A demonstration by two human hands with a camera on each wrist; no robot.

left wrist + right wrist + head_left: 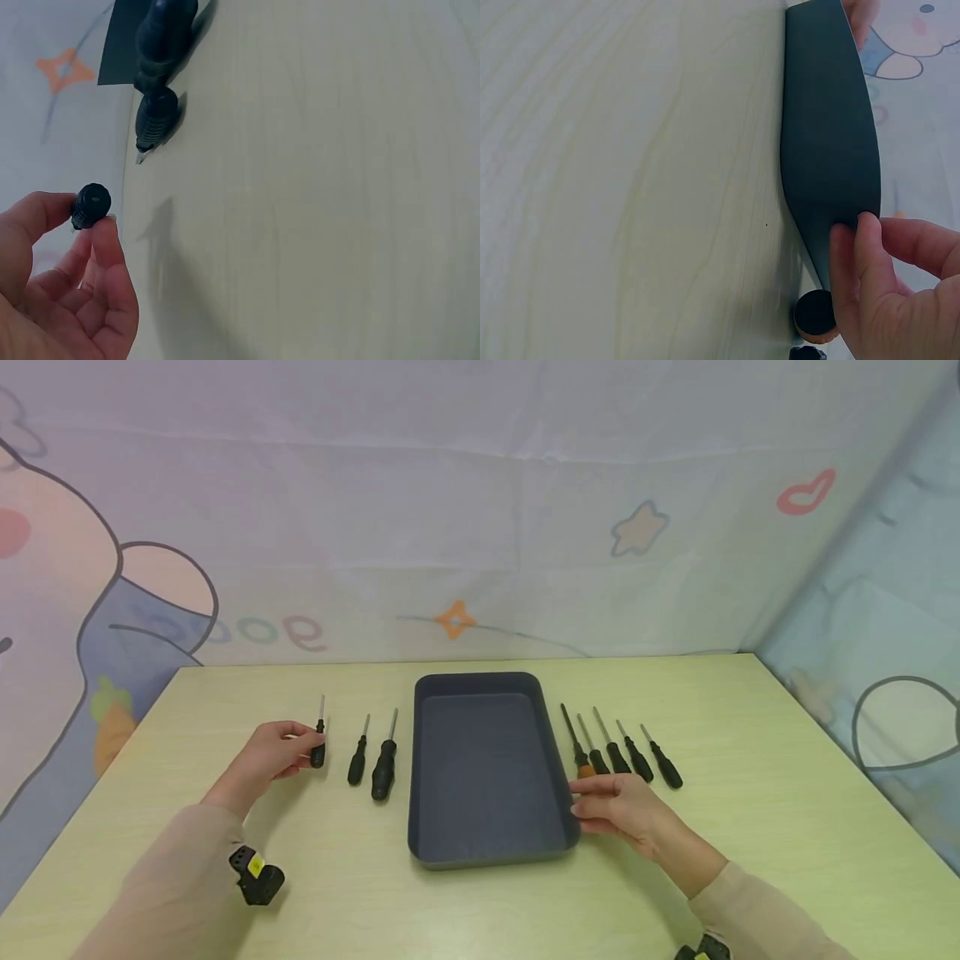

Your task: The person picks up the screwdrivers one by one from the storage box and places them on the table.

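Observation:
My left hand (281, 750) pinches a small black-handled screwdriver (318, 752) between thumb and fingertips, its shaft pointing away toward the back wall. In the left wrist view the butt of that handle (94, 201) faces the camera. A dark grey rectangular tray (491, 857) lies on the table between both hands, with nothing in it. Fairly straight fingers of my right hand (626, 810) touch the tray's right side near its front corner. Seen from the right wrist, fingertips (868, 225) rest against the tray's outer wall (829, 112).
Two black screwdrivers, a slim one (357, 762) and a thicker one (383, 771), lie left of the tray. Several more lie to its right, including one with an orange-marked handle (585, 771) and a black one (667, 768). A printed cloth (487, 527) hangs behind the table.

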